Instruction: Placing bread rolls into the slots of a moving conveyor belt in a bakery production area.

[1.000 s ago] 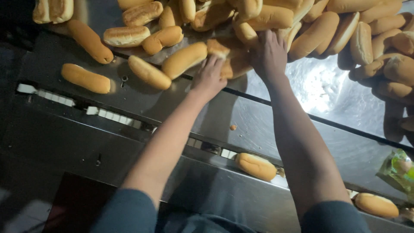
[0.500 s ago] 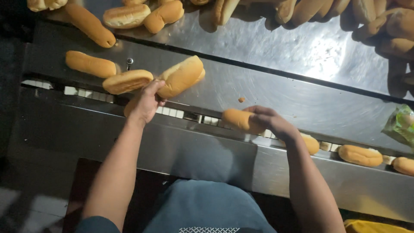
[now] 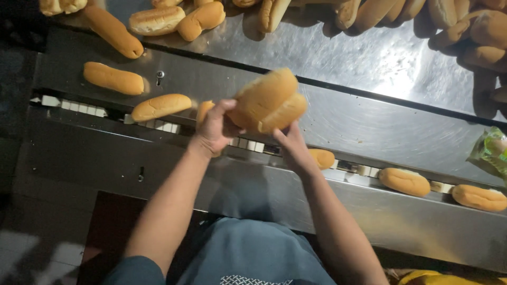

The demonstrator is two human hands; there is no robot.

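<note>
Left hand [image 3: 214, 126] and right hand [image 3: 290, 142]: fingers of both clasp a joined pair of hot-dog buns [image 3: 269, 101], lifted between them. Single bun [image 3: 161, 106] lies on the conveyor channel [image 3: 79, 108] just left of the left fingers; another bun [image 3: 404, 181] farther right.

Bakery line: steel table [image 3: 369, 68], conveyor channel [image 3: 158, 126], piled buns [image 3: 475, 31]

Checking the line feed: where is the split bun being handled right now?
Head view, centre: the split bun is held up between left hand and right hand, above the conveyor channel.

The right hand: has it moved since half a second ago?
Yes. The right hand rose from the white-linked conveyor channel to the double bun.
</note>
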